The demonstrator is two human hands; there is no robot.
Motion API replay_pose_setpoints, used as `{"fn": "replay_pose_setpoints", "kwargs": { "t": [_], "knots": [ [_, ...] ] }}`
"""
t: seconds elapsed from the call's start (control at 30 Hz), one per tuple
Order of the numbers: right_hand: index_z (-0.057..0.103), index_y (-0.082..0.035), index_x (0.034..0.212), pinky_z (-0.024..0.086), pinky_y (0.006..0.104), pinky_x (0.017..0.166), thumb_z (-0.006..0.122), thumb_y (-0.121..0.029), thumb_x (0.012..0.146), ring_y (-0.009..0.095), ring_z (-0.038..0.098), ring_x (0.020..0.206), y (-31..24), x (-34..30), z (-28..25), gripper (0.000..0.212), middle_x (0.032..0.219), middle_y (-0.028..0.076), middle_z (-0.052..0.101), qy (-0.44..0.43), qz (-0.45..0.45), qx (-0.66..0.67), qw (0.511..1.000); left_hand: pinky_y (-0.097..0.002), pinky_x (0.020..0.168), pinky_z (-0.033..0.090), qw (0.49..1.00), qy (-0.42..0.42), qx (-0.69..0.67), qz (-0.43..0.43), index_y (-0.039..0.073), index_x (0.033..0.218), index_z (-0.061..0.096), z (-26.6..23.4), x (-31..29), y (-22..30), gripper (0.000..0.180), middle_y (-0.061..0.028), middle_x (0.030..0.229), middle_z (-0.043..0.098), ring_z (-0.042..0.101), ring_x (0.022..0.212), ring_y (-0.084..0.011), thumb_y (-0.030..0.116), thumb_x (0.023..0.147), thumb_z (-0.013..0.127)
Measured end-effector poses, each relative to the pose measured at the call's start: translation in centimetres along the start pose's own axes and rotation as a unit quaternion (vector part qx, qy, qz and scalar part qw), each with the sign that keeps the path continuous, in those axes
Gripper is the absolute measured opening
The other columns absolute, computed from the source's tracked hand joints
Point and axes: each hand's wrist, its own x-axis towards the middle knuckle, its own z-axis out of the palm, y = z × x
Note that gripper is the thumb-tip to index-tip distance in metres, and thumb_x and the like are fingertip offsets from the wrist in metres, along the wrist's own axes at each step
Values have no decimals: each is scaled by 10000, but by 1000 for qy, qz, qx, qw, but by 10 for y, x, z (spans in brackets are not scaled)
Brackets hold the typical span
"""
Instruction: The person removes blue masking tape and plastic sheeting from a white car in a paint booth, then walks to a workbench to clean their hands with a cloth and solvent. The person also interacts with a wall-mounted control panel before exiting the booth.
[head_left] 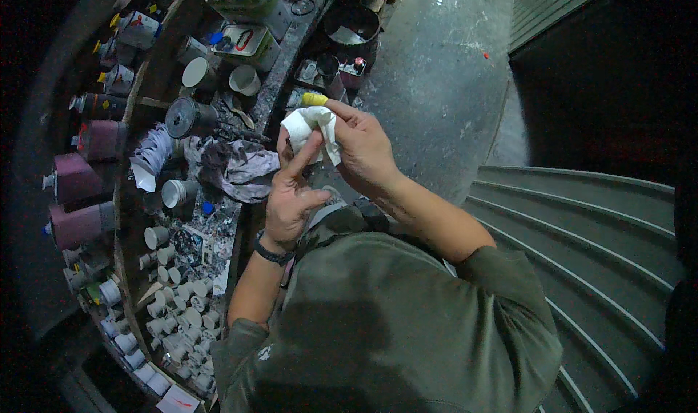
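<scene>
Both my hands are raised in front of my chest, working on a crumpled white paper wipe [304,128]. My right hand [366,150] pinches its right side, and a yellow covering [314,99] wraps the tip of one of that hand's fingers. From the lower left comes my left hand [289,203], with a dark band on the wrist. One of its fingers presses on the front of the wipe and others go behind it; its thumb points away to the right. Whatever lies inside the folds is hidden.
To the left runs a stained workbench holding a crumpled grey rag [236,167], a dark can [190,117], metal tins [247,42] and many small pale cups [193,317]. A shelf behind carries purple containers [76,179]. Below the bench's edge stands a black bucket [352,26]. Ribbed panels [582,246] flank the right.
</scene>
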Motion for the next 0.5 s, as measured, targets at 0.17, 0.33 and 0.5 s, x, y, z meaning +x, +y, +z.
{"fn": "replay_pose_setpoints", "kwargs": {
  "t": [0.17,0.33,0.5],
  "knots": [
    [621,16,1343,542,247,804,585,-180,1045,88,660,941,-27,-11,-8,358,1093,51,725,-13,-75,-132,988,-373,1224,254,988,-6,-124,91,-16,1516,461,7,2,5,817,-121,1671,255,283,1533,-239,35,722,651],
    [576,48,1380,551,283,889,684,-58,973,118,678,1015,-39,-24,-14,434,1131,98,728,-118,-137,-348,920,-412,1268,99,988,-23,-151,22,-76,1436,534,5,-11,5,724,-111,1724,70,68,1587,-252,105,747,657],
    [561,18,1405,562,298,891,671,-8,965,135,696,1004,-54,-23,-32,454,1110,117,749,-172,-160,-449,862,-456,1267,-1,993,-40,-30,106,-28,1337,656,-8,-10,6,620,-166,1725,38,14,1594,-295,176,752,662]
  ]
}}
